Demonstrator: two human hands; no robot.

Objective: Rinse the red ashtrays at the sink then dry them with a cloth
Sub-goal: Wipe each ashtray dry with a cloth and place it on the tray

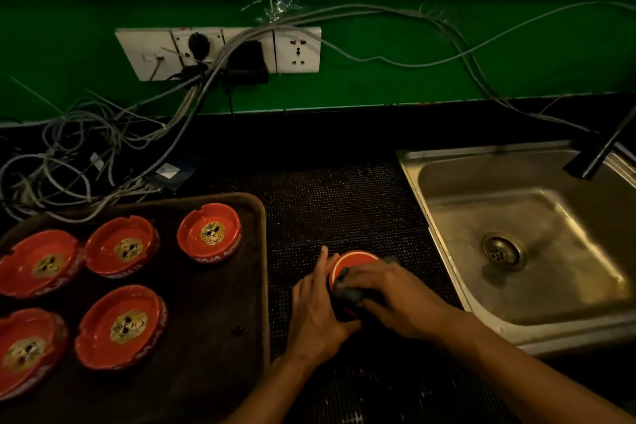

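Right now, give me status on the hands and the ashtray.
Left hand steadying the upturned ashtray on the mat. Right hand pressing a dark cloth on it. Five ashtrays on the tray. Nothing in the way.

On my feed, white lettering reading "RAJA RIMBA" runs along the outer wall of the red ashtray at the tray's back right; similar lettering on neighbouring ashtrays is too cut off to read.
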